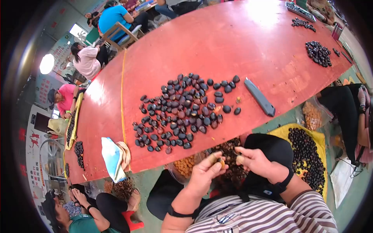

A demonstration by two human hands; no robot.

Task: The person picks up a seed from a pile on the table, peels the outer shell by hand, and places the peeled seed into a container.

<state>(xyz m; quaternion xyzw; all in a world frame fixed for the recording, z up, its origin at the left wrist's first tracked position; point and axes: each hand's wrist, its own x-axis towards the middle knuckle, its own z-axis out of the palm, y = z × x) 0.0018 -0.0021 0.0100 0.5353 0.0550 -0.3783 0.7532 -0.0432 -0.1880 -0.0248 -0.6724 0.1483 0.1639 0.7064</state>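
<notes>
Above my lap, my left hand (pixel 206 171) pinches a small, partly hidden brownish nut (pixel 222 161) between thumb and fingers. My right hand (pixel 253 162) is a short way to its right, thumb and forefinger pressed together; what is between them is too small to make out. Below the hands lies a heap of dark brown shell pieces (pixel 232 155). Beside my left hand is a clear bag of orange-tan kernels (pixel 184 167). On the red table (pixel 186 50) in front of me, many shiny black nuts (pixel 180 110) are spread out.
A grey utility knife (pixel 259 97) lies right of the nuts. A blue-and-white packet (pixel 112 159) sits at the table's left edge. On the floor at right, a yellow sack (pixel 321 136) carries more black nuts. Other people sit around the table, one close at lower left (pixel 83 213).
</notes>
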